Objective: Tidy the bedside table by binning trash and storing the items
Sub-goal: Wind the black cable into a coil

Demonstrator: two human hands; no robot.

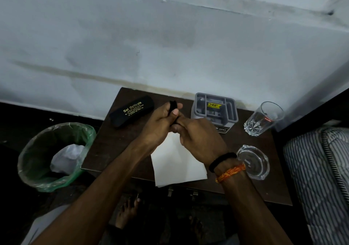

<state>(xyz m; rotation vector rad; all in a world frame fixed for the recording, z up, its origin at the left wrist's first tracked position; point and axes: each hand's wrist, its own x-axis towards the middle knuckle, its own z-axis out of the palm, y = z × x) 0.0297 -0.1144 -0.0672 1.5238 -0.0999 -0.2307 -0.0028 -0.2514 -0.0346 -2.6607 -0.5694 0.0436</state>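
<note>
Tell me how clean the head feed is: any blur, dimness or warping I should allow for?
Head view: dim overall, the floor nearly black; the small black item both hands hold is a dark shape, unidentifiable; the wide lens bends the wall edges; gold print on the spectacle case reads clearly, and the glass tumbler is sharp.

A: What is carrying the items?

B: A dark wooden bedside table (pixel 105 146) is standing against the wall.

A: What is lying on it, taking the white paper sheet (pixel 177 165) as landmark?

B: A black spectacle case (pixel 132 113) is resting beyond it to the left; a grey compartmented organiser (pixel 214 110) is sitting beyond it to the right. A clear drinking glass (pixel 263 119) is standing farther right, and a glass ashtray (pixel 253 162) is lying just right of the sheet.
</note>
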